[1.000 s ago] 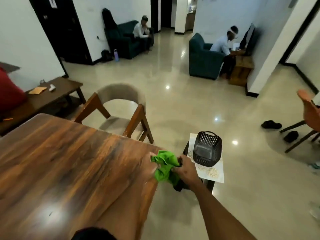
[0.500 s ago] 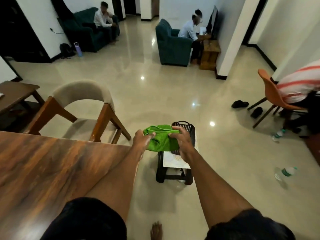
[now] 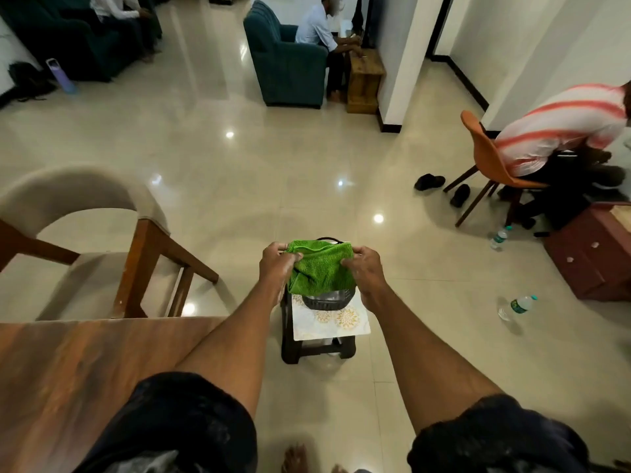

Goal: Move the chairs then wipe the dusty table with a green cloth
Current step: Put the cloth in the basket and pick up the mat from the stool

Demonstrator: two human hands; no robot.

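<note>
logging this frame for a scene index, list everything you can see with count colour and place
green cloth: 1, green, held above the basket
basket: 1, black, on the stool
stool: 1, black with patterned top, floor centre
table: 1, brown wood, lower left
dining chair: 1, beige and wood, left
orange chair: 1, right, occupied
armchair: 1, teal, top centre
sofa: 1, teal, top left
water bottles: 2, clear, floor right
shoes: 2, black, floor
seated people: 3
hands: left, right, gripping the cloth's ends
</note>
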